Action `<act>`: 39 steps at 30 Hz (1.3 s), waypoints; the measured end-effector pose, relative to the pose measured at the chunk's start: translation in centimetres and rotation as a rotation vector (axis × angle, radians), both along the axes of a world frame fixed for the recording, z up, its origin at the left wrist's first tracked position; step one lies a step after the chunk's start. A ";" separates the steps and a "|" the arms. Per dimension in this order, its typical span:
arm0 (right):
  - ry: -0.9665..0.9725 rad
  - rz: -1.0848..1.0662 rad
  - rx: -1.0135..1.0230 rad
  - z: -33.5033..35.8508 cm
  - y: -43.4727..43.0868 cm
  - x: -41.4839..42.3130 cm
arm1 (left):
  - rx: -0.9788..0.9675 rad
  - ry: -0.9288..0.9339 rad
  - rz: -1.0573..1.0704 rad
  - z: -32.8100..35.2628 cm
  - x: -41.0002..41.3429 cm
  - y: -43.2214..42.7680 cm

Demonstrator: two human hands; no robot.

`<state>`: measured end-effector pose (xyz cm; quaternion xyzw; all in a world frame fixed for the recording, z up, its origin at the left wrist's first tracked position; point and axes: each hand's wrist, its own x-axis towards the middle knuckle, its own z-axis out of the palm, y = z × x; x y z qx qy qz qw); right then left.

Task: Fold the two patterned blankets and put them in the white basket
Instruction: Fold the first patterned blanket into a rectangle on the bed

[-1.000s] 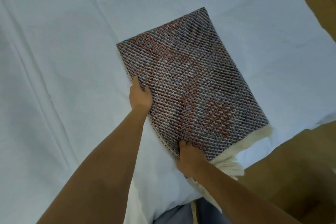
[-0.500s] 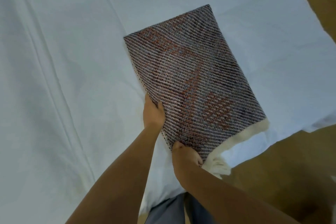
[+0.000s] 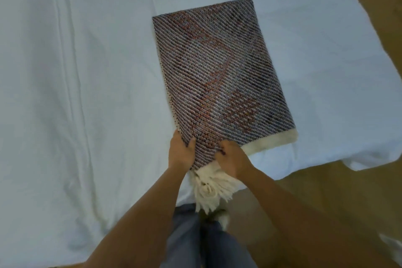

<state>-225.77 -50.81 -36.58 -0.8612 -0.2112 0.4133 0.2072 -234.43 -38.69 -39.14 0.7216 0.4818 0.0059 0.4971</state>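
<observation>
A folded patterned blanket, dark woven with red-orange motifs and a cream fringe, lies as a tall rectangle on the white bed. My left hand grips its near left corner, thumb on top. Close beside it, my right hand holds the near edge. The cream tassels hang bunched off the bed's edge between my wrists. Neither the second blanket nor the white basket is in view.
The bed's near edge runs just under my hands, and its right corner drops to a brown floor. My legs in blue trousers stand against the bed. Creases run down the sheet on the left.
My left hand slid down the blanket's left edge to the near corner, ending next to my right hand. The blanket turned slightly more upright, and the fringe now hangs off the bed.
</observation>
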 end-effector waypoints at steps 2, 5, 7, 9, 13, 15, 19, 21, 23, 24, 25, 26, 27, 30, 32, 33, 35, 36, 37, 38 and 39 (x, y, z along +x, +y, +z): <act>-0.091 -0.142 0.026 -0.5 -2.0 1.8 | -0.018 -0.013 0.066 -0.2 -0.7 -2.1; -0.239 -0.428 0.039 -0.6 -5.2 4.0 | 0.039 -0.012 0.175 0.0 -1.1 -4.5; -0.201 -0.648 0.006 -0.6 -6.8 5.1 | 0.088 0.072 0.242 0.2 -1.0 -5.5; -0.071 -0.857 0.017 -0.6 -7.7 6.0 | 0.101 0.164 0.269 0.4 -0.9 -5.9; 0.215 -1.196 0.202 0.0 -7.5 7.3 | 0.027 0.140 0.305 0.8 -0.9 -6.5; 0.347 -1.313 0.254 0.3 -7.2 7.6 | 0.018 0.068 0.303 1.1 -1.1 -7.0; 0.463 -1.397 0.350 1.0 -6.8 8.1 | 0.088 0.061 0.225 1.8 -0.9 -7.7; 0.493 -1.380 0.363 1.2 -6.9 8.5 | 0.104 0.068 0.208 2.0 -0.8 -7.8; 0.514 -1.330 0.361 1.4 -7.2 8.9 | 0.090 0.070 0.219 2.1 -0.9 -7.7; 0.522 -1.309 0.367 1.6 -7.5 9.0 | 0.077 0.072 0.238 2.1 -1.0 -7.5; 0.517 -1.302 0.378 1.7 -7.8 9.1 | 0.058 0.071 0.270 2.0 -1.3 -7.4; 0.497 -1.319 0.399 1.7 -8.2 9.4 | 0.037 0.067 0.308 1.9 -1.7 -7.2; 0.469 -1.349 0.426 1.6 -8.6 9.6 | 0.021 0.068 0.341 1.8 -2.1 -7.0; 0.319 -1.369 0.430 1.5 -9.6 10.3 | 0.044 0.162 0.266 1.1 -3.7 -6.6; 0.193 -1.262 0.337 1.0 -10.0 10.4 | 0.072 0.279 0.134 0.6 -4.3 -6.8; 0.173 -1.218 0.290 0.6 -10.1 10.2 | 0.070 0.320 0.099 0.4 -4.3 -6.9; 0.243 -1.167 0.165 -0.3 -10.6 9.8 | 0.035 0.341 0.117 0.2 -3.9 -7.2; 0.297 -1.180 0.110 -0.6 -10.8 9.6 | 0.033 0.349 0.132 0.3 -3.5 -7.3; 0.315 -1.191 0.076 -0.9 -11.1 9.5 | 0.047 0.364 0.138 0.3 -3.2 -7.3; 0.272 -1.171 0.056 -1.2 -11.3 9.5 | 0.070 0.378 0.140 0.3 -2.9 -7.3; 0.192 -1.139 0.053 -1.4 -11.6 9.6 | 0.093 0.382 0.144 0.4 -2.7 -7.2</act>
